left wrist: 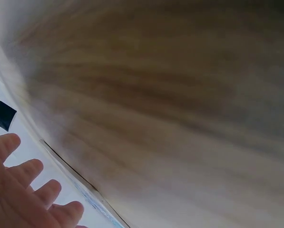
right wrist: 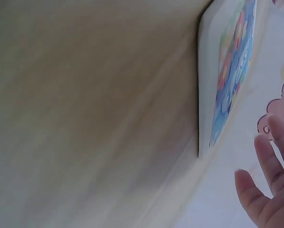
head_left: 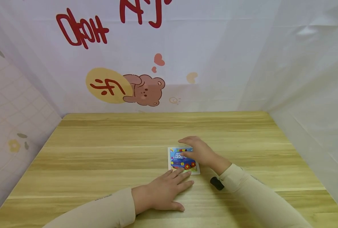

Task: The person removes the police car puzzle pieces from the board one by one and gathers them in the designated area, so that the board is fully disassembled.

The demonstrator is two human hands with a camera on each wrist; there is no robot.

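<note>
A small square picture panel (head_left: 176, 162) with a white border and a blue cartoon car lies flat on the wooden table. Its near edge is touched or overlapped by the spread fingertips of my left hand (head_left: 166, 190), palm down. Over the right part of the panel is my right hand (head_left: 199, 152), fingers loosely bent and apart, covering some of the picture. From the right wrist view, the panel (right wrist: 209, 95) shows a thick white rim, and the right hand (right wrist: 275, 185) appears raised with nothing between its fingers. Left fingers (left wrist: 47, 192) are spread in the left wrist view.
The wood-grain table (head_left: 100, 152) extends around both hands. White printed cloth (head_left: 214, 57) walls stand at the back and sides, with a bear drawing (head_left: 146, 90) on the back one. A black object (head_left: 216, 183) sits at the right wrist.
</note>
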